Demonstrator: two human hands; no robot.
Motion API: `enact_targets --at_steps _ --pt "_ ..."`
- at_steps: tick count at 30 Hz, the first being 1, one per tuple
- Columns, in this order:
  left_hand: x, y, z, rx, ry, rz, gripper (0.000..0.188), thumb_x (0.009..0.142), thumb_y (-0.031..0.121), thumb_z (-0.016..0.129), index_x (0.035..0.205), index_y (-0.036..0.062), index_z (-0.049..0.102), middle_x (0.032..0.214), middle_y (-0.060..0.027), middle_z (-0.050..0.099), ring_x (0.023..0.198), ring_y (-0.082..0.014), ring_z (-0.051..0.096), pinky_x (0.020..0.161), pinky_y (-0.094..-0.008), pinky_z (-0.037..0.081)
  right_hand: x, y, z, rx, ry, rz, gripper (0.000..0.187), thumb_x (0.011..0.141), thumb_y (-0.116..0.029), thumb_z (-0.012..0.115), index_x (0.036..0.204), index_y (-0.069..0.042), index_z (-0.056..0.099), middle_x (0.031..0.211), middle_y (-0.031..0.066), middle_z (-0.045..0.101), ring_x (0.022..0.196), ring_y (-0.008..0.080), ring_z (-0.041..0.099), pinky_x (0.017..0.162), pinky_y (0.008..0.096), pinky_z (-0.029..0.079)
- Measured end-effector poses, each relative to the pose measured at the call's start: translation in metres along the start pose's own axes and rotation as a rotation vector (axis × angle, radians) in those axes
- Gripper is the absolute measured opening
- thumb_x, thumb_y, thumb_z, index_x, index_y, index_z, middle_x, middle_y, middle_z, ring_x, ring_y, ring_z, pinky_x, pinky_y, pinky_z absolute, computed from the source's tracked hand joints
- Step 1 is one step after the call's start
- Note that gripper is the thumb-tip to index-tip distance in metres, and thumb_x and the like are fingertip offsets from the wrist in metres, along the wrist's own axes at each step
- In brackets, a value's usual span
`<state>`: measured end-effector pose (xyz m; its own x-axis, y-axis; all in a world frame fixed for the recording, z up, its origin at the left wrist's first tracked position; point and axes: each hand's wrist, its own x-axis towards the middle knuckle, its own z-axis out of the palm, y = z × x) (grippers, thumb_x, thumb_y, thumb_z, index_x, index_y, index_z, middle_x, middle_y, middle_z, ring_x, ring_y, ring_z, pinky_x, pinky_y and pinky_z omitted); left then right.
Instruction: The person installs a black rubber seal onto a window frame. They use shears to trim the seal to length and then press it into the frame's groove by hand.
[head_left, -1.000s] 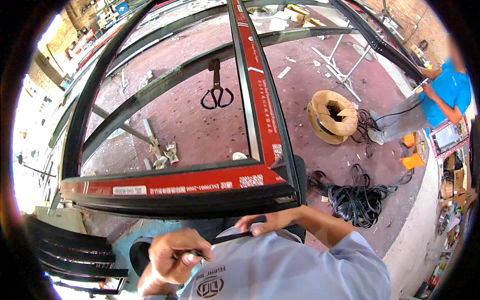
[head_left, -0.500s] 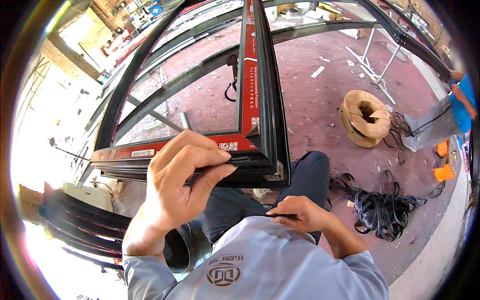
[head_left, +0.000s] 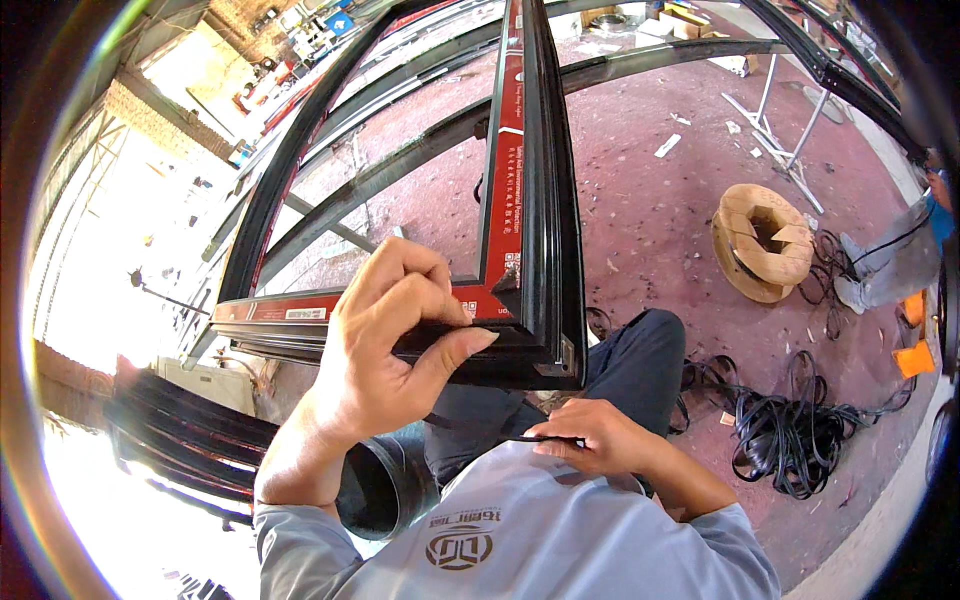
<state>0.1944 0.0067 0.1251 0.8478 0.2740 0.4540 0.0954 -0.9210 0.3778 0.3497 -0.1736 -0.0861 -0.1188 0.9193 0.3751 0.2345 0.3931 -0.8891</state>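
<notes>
A black window frame (head_left: 560, 230) with red protective film on its inner faces stands before me, one corner pointing toward my lap. My left hand (head_left: 395, 345) is bent over its near rail beside that corner, thumb below and fingers above, closed on the edge. Whatever lies under the fingertips is hidden. Close to my belly, my right hand (head_left: 595, 437) pinches a thin black rubber strip (head_left: 500, 436). The strip runs leftward across my lap toward the left forearm, where I lose sight of it.
A wooden cable spool (head_left: 762, 243) lies on the red floor to the right, near a tangled heap of black strip (head_left: 790, 440). A person's legs (head_left: 895, 265) are at far right. Black profiles (head_left: 190, 430) are stacked at left, beside a dark bucket (head_left: 385, 490). A white metal stand (head_left: 780, 130) is behind.
The whole view has shifted slightly, so things sit farther right. My left hand keeps its grip close to the corner. More of the black strip shows left of my right hand.
</notes>
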Motion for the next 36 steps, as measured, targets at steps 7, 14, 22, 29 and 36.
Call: enact_targets --at_steps 7,14,22,29,36 --pt "0.014 0.001 -0.007 0.02 -0.143 -0.035 0.053 0.083 0.02 0.084 0.125 -0.0026 0.061 0.108 -0.0177 0.068 0.098 -0.0347 0.07 0.085 -0.0405 0.056 0.008 0.001 -0.002 0.008 -0.002 0.039 0.02 0.091 -0.015 0.078 0.107 -0.004 0.077 0.08 0.0122 0.07 0.071 0.0292 0.065 0.066 0.0389 0.051" --pt "0.013 -0.009 -0.002 -0.004 -0.14 -0.103 0.069 0.083 0.04 0.086 0.132 -0.0012 0.061 0.107 -0.0164 0.071 0.101 -0.0265 0.072 0.089 -0.0369 0.056 0.01 -0.003 -0.004 -0.008 0.007 0.078 0.022 0.096 -0.023 0.073 0.108 -0.005 0.077 0.083 0.0128 0.07 0.073 0.0303 0.064 0.068 0.0416 0.051" --pt "0.016 -0.007 0.003 0.036 -0.108 -0.089 0.075 0.08 0.045 0.089 0.132 -0.0001 0.058 0.097 -0.0146 0.069 0.085 -0.024 0.072 0.079 -0.0353 0.058 0.011 -0.006 -0.004 -0.017 -0.013 0.138 0.023 0.096 -0.024 0.073 0.108 -0.004 0.077 0.079 0.0121 0.067 0.072 0.0307 0.064 0.066 0.0423 0.049" --pt "0.015 -0.011 -0.005 0.027 -0.132 -0.137 0.065 0.08 0.039 0.087 0.122 -0.0041 0.063 0.096 -0.0163 0.068 0.088 -0.0288 0.07 0.081 -0.036 0.054 0.015 -0.01 -0.002 -0.04 0.017 0.138 0.023 0.097 -0.025 0.072 0.108 -0.005 0.077 0.083 0.0121 0.07 0.071 0.0317 0.066 0.065 0.0418 0.05" --pt "0.009 -0.026 -0.018 0.014 -0.207 -0.075 0.051 0.083 0.038 0.084 0.108 -0.0036 0.066 0.092 -0.0177 0.067 0.084 -0.038 0.067 0.075 -0.0422 0.053 0.013 0.001 0.002 -0.021 0.089 0.083 0.023 0.097 -0.024 0.072 0.108 -0.005 0.076 0.087 0.0142 0.074 0.067 0.0317 0.068 0.06 0.0407 0.051"
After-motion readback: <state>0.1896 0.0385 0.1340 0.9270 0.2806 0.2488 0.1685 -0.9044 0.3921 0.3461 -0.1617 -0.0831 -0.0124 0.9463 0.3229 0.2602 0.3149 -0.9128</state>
